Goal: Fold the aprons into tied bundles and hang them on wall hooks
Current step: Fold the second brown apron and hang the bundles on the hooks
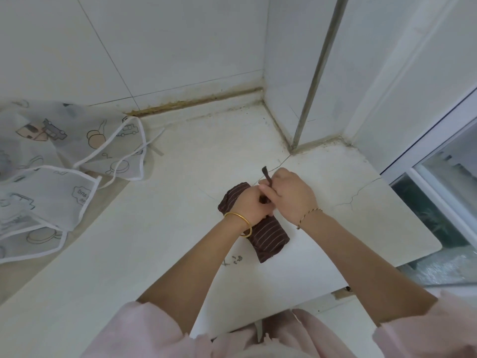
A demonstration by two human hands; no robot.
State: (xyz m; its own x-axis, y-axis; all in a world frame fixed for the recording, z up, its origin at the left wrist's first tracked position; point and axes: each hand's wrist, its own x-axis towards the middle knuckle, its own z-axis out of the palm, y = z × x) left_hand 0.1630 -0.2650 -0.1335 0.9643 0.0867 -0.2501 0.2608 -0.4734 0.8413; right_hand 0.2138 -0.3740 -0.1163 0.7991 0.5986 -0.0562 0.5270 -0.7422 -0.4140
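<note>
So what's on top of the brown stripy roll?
The left hand and right hand sit on top of the brown striped roll, gripping its thin strap, whose end pokes up. They cover the roll's middle, so whether a knot is tied there cannot be seen.

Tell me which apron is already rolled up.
The brown striped apron, held by the left hand and right hand. The white cartoon-print aprons farther left lie loose and unrolled.

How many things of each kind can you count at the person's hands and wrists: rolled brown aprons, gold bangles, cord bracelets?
Rolled brown striped apron: 1
Gold bangle: 1
Cord bracelet: 1
Total: 3
</note>
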